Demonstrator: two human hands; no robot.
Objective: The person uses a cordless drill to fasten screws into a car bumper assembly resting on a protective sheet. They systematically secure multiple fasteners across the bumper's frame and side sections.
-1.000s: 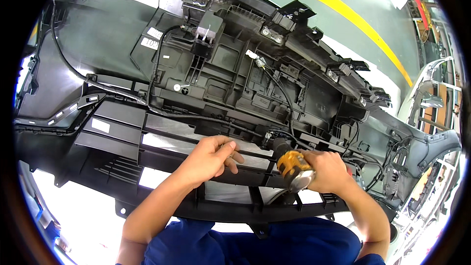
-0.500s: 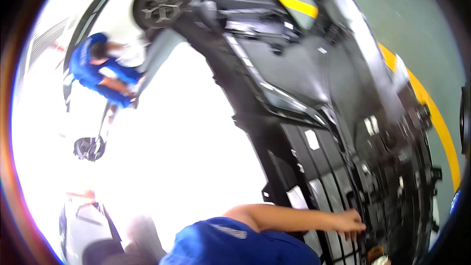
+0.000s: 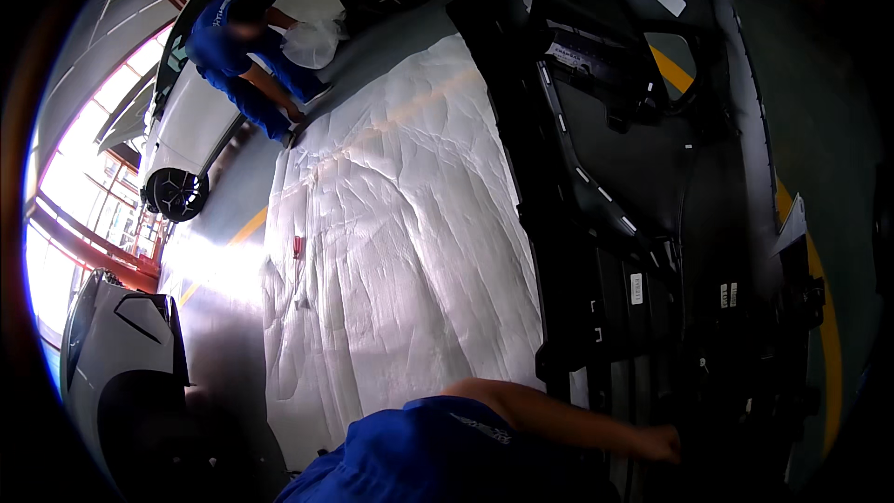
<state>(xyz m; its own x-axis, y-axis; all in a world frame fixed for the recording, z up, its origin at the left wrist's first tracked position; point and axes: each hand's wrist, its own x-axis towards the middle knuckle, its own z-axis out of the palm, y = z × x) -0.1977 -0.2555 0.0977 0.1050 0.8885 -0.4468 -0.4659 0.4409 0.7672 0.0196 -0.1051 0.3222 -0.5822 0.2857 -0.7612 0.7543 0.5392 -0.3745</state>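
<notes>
My left arm, in a blue short sleeve, reaches from the lower edge across to the right. At its end, my left hand looks closed, with its fingers curled in beside the dark ribbed part of a large black moulded car panel. Deep shade hides what the fingers hold, if anything. Pale labels stick to the panel, which fills much of the right side. My right hand is out of sight.
A wrinkled silvery-white sheet covers the floor, with a small red object on it. Far left, a person in blue bends beside a white car, near a clear plastic bag. A white-and-black body part stands lower left.
My view has shifted, and the glare over the sheet has faded, showing its creases. My left hand stays by the black panel. The small orange-brown and pale shapes below it are gone from sight.
</notes>
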